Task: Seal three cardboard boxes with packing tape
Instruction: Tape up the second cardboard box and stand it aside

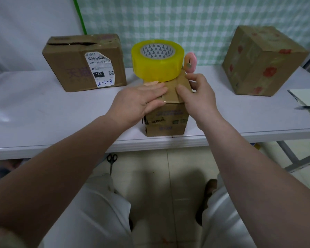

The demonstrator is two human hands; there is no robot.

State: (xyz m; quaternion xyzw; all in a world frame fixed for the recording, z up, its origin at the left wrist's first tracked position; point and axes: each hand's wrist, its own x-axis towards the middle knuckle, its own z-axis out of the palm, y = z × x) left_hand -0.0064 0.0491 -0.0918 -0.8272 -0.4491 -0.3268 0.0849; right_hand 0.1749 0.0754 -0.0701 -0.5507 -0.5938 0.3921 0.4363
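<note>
While the left hand (141, 101) lies flat atop the small box (166, 120), the right hand (199, 97) clasps its right edge.

A pale table (43, 111) with a smooth, faintly glossy top ran across the whole width of the view, its front edge rounded. Grey metal legs (290, 156) braced it at the right end. Behind it on the left stood a plain white wall (34, 24). A green-and-white checked cloth (186, 20) hung over the rest of the back, with a bright green strip (81, 17) slanting down its left edge. The floor (177, 161) was laid with beige tiles, with soft shadows across it under even light. A pair of black-handled scissors (111, 161) showed just below the table's edge.
</note>
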